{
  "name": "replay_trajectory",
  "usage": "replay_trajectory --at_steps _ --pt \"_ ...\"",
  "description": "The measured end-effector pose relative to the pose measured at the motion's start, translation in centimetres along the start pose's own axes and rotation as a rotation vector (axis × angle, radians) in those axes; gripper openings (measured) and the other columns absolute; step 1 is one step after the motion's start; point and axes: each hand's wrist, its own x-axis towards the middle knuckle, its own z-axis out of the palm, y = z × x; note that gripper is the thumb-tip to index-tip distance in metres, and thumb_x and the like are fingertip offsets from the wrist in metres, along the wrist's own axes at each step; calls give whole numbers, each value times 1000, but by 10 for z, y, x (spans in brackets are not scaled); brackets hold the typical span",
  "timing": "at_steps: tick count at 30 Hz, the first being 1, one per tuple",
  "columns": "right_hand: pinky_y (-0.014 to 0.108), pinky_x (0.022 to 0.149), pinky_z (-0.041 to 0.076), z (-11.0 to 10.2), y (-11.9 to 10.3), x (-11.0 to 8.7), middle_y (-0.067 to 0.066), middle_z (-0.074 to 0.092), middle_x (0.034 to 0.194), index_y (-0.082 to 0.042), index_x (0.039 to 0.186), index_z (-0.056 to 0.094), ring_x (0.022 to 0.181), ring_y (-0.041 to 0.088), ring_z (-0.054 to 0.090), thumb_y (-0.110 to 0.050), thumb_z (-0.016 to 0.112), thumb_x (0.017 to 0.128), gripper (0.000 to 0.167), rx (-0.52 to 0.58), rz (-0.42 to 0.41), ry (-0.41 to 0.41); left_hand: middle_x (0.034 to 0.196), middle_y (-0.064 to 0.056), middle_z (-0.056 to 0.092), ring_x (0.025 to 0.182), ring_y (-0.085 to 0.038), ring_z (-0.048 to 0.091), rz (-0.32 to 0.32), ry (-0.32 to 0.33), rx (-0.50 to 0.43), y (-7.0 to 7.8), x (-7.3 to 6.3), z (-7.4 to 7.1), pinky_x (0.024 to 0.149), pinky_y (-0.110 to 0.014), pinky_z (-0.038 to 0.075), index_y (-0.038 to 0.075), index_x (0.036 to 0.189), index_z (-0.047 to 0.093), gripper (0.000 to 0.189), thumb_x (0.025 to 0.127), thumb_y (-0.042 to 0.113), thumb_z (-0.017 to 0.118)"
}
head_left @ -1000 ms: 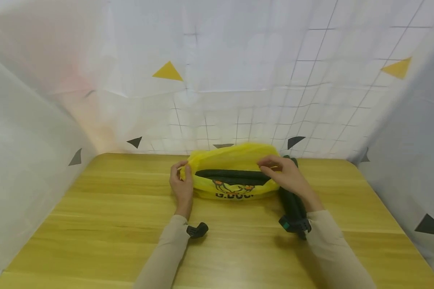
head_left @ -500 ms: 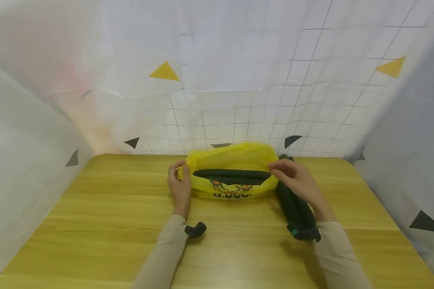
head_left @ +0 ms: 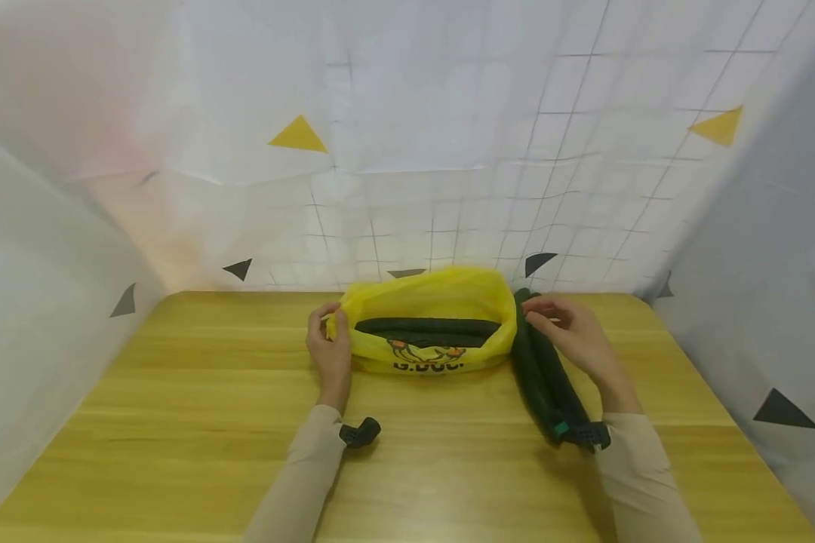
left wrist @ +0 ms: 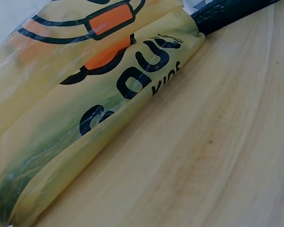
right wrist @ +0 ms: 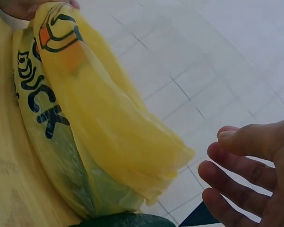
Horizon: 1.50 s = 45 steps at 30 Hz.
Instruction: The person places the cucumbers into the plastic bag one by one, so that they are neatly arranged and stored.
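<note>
A yellow plastic bag [head_left: 472, 290] with a printed duck and black letters lies on the table, its mouth gaping upward. Two long dark green cucumbers [head_left: 426, 328] lie inside it, side by side. My left hand [head_left: 330, 351] pinches the bag's left edge between thumb and fingers. On the right, two more cucumbers [head_left: 539, 362] lie slanting beside the bag. My right hand [head_left: 573, 332] is over their far ends, fingers loosely bent. In the right wrist view these fingers [right wrist: 234, 177] are apart from the bag, with nothing between them.
The wooden table [head_left: 448, 467] backs onto a pale sheet [head_left: 407, 136] with grid lines and triangles. Similar sheets hang at both sides. A black camera [head_left: 360, 433] sits on the left wrist and another [head_left: 589, 435] on the right.
My right hand has let go of the bag's right edge and moved right, over the loose cucumbers. My left hand keeps its hold on the left edge.
</note>
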Motion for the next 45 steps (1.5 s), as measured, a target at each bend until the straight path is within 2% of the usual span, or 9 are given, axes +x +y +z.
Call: replay_trajectory --at_steps 4,12,18,23,31,38,45 --pt "14 79 47 -4 5 -2 9 66 113 -13 116 63 96 2 60 -29 58 94 28 -30 30 11 114 -18 59 112 -24 51 -13 -3 -10 0 1 -1 108 -44 32 -4 113 60 24 94 11 56" --pt "26 76 48 -12 16 -4 16 63 117 -6 121 60 104 34 60 -33 56 95 37 -99 140 -24 114 -17 59 112 -22 52 -28 -2 -13 0 0 -3 108 -43 32 -3 113 60 24 94 12 56" --pt "38 80 51 -10 26 -7 23 58 119 0 128 52 105 41 58 -35 55 95 49 -133 196 -91 114 -16 59 112 -21 51 -38 0 -13 0 0 -4 109 -42 31 -3 112 60 23 94 11 56" --pt "48 87 49 -7 37 -9 26 54 123 0 134 44 112 42 54 -44 56 93 61 -151 275 -166 114 -15 58 112 -21 51 -51 -5 -12 0 -1 -4 109 -41 31 -2 113 60 23 94 11 56" --pt "49 88 45 -6 39 -8 29 50 127 0 140 33 111 39 52 -53 56 89 78 -167 398 -271 115 -17 58 114 -24 51 -40 -10 -26 2 0 -2 109 -43 30 -4 114 60 25 95 12 56" --pt "49 90 45 -2 45 -8 31 46 130 1 141 30 112 41 51 -60 54 87 85 -170 447 -287 116 -18 57 115 -26 50 -51 -14 -25 3 0 -2 109 -43 30 -3 114 59 25 95 11 56" --pt "46 86 47 -3 48 -8 32 49 126 4 140 31 107 37 55 -59 54 87 85 -193 448 -300 117 -18 56 117 -30 48 -61 -22 -38 4 -1 0 109 -44 28 -4 115 58 26 95 11 55"
